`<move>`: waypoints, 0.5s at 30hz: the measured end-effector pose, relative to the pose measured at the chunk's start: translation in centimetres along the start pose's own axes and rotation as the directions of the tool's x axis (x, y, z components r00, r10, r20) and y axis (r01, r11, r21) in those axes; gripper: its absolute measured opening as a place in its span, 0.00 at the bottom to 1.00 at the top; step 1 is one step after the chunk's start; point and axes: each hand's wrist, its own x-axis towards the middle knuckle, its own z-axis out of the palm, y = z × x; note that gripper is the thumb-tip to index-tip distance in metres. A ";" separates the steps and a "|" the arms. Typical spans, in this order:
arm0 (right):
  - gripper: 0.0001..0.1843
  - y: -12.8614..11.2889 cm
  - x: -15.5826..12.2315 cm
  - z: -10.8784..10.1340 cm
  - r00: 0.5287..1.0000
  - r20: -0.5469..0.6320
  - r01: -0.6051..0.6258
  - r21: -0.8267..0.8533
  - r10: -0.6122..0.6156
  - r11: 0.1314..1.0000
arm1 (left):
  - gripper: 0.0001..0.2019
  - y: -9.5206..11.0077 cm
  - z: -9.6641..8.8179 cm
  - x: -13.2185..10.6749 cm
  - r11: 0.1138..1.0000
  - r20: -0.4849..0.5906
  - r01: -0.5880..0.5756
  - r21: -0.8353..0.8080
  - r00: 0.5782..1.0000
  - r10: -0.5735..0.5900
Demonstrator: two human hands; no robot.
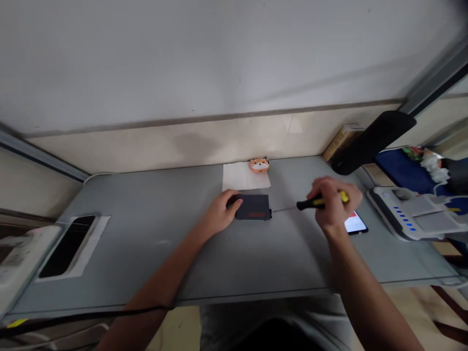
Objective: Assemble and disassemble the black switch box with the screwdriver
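A small dark box (pixel 254 206) with a red label lies flat in the middle of the grey table (pixel 153 243). My left hand (pixel 221 212) rests on its left end, fingers curled around that edge. My right hand (pixel 332 200) is closed on a screwdriver (pixel 318 201) with a yellow and black handle. The thin shaft points left and its tip touches the box's right side.
White paper (pixel 243 176) and an orange animal figure (pixel 260 165) sit behind the box. A lit phone (pixel 355 223) lies under my right hand. A white device with blue lights (pixel 405 214) stands at the right, a black slot (pixel 68 246) at the left.
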 end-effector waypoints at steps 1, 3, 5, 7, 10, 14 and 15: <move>0.25 -0.1 -0.8 -0.1 0.997 0.067 0.033 -0.024 -0.031 0.999 | 0.06 0.0 0.1 0.0 1.000 -0.002 -0.007 0.025 1.000 0.007; 0.26 -0.1 -1.9 -0.1 0.978 0.191 0.098 -0.054 -0.086 0.994 | 0.06 -0.1 0.2 0.0 0.997 -0.006 -0.023 0.072 1.000 0.024; 0.26 -0.1 -2.4 0.2 0.957 0.263 0.145 -0.070 -0.122 0.987 | 0.06 -0.1 0.4 0.0 0.993 -0.022 -0.043 0.111 0.999 0.046; 0.25 0.0 -2.6 0.6 0.942 0.307 0.169 -0.082 -0.137 0.982 | 0.06 -0.1 0.5 0.1 0.988 -0.033 -0.068 0.139 0.997 0.073; 0.25 0.0 -2.7 1.0 0.928 0.341 0.200 -0.111 -0.152 0.973 | 0.06 -0.2 0.5 0.1 0.975 -0.040 -0.110 0.193 0.992 0.120; 0.24 0.3 -3.0 1.1 0.917 0.288 0.316 -0.100 -0.276 0.944 | 0.06 -0.2 0.3 0.2 0.942 -0.039 -0.117 0.314 0.990 0.136; 0.23 0.3 -3.0 1.1 0.907 0.274 0.354 -0.086 -0.319 0.931 | 0.06 -0.2 0.3 0.2 0.936 -0.036 -0.104 0.338 0.992 0.123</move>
